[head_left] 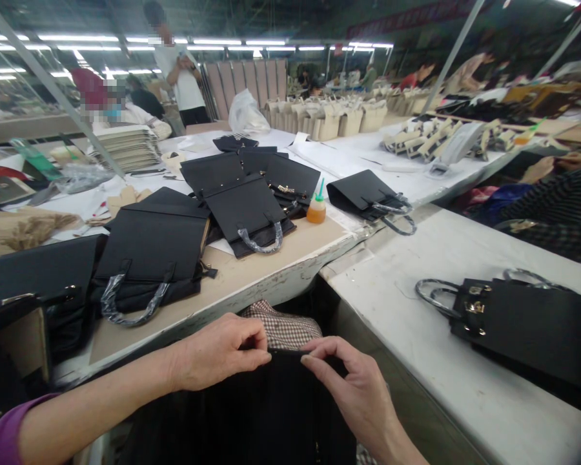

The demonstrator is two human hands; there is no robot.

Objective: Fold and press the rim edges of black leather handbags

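A black bag (281, 400) lies over my lap, its straight upper edge turned toward the table. My left hand (227, 352) pinches that edge between thumb and curled fingers. A short way to the right, my right hand (348, 381) pinches the same edge with thumb and forefinger. Between the two grips the edge runs nearly straight. Low on the bag a small gold-coloured detail shows; the rest of it is too dark to make out. Just beyond the edge, brown-and-white checked cloth (283, 326) covers my knee.
Several black handbags (148, 248) with plastic-wrapped handles lie on the left table, near a glue bottle (315, 210) with a green nozzle. Another handbag (527, 329) rests on the white right-hand table (416, 290). Farther off are cream bag parts (324, 116) and people. A striped sleeve (552, 200) is at right.
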